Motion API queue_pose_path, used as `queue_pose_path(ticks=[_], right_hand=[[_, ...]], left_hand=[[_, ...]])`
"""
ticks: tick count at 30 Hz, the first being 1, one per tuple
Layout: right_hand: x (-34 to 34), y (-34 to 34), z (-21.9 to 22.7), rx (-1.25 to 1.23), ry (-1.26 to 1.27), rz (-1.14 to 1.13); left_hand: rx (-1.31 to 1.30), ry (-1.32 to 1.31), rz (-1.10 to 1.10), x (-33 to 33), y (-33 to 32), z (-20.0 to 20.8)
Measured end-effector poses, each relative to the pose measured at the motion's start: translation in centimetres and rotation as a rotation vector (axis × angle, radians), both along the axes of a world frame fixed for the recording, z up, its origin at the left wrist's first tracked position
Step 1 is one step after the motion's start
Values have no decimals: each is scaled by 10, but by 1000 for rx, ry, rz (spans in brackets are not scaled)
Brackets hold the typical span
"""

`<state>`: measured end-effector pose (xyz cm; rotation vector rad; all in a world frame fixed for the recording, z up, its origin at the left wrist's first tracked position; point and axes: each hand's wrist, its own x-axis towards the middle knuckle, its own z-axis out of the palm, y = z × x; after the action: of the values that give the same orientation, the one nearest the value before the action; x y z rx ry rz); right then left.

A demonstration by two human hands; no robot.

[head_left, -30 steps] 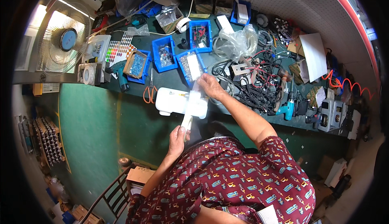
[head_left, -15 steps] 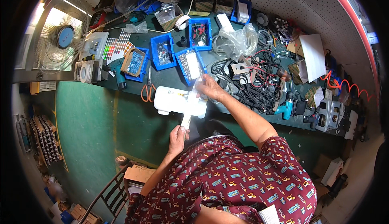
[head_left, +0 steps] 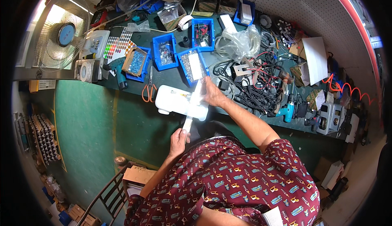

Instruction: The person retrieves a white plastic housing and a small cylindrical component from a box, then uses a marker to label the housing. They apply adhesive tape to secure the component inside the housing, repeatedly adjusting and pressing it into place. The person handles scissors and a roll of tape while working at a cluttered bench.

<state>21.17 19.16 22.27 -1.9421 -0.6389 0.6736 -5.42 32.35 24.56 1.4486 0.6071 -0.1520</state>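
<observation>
A white plastic housing [head_left: 167, 99], rounded at the corners, juts out from the bench's near edge, with a few small brass-coloured fittings on it. Across its right part runs a pale, partly see-through strip [head_left: 188, 123]. My left hand [head_left: 178, 141] is closed on the strip's lower end, below the housing. At the housing's upper right, my right hand [head_left: 212, 94] is closed round the strip's other end; glare hides where its fingertips lie. Just beyond that hand stands a blue bin [head_left: 184, 71] of small metal parts with a white box on top.
Orange-handled scissors [head_left: 148, 92] lie left of the housing. Further left are a teal power drill [head_left: 121, 79] and a box of blue parts [head_left: 136, 63]. Tangled black cables [head_left: 257, 97] and another teal drill [head_left: 287, 110] fill the right side. A chair [head_left: 107, 197] stands behind on the left.
My right hand has shifted slightly down and to the right along the strip's upper end. My left hand keeps nearly the same place, and the housing has barely moved.
</observation>
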Motion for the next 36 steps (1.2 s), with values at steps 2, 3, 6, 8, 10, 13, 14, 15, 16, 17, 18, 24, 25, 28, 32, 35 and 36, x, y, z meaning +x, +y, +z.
queue_pose_path(ticks=[2,3,6,8,10,13,14,15,16,17,18,24,25,28,32,35,36], right_hand=[[0,0,11,-3,102,-19],[1,0,15,-5,153,-28],[8,2,13,-39,275,-102],[10,3,3,-17,304,-125],[10,2,-6,6,305,-114],[8,2,-12,56,306,-67],[8,1,-14,82,336,-70],[7,0,-16,109,366,-74],[7,0,-17,119,371,-64],[7,0,-18,130,376,-52],[6,1,-18,141,380,-41],[6,1,-19,23,37,-3],[5,0,-20,-2,31,-3],[0,-4,-26,-42,-45,-10],[-12,-5,-3,-96,61,-73],[-13,-16,-7,-54,196,-46],[-15,-21,-6,-36,216,8]], left_hand=[[-1,-6,-1,-3,-1,-3],[2,-10,5,-3,-1,-4],[7,-16,14,-2,-3,-6],[5,-12,11,-4,-3,-11],[11,5,18,-7,-3,-16],[30,31,6,-14,-1,-20],[38,40,-5,-16,-1,-21],[32,39,4,-19,-1,-23],[27,38,13,-21,-2,-25],[22,36,23,-25,-3,-29],[24,39,21,-27,-3,-34],[48,51,17,-30,-4,-39],[65,58,2,-29,-3,-38],[75,73,-4,-24,-4,-40],[42,85,45,-26,-6,-52],[69,72,21,-25,-5,-50],[70,74,25,-26,-5,-52]])
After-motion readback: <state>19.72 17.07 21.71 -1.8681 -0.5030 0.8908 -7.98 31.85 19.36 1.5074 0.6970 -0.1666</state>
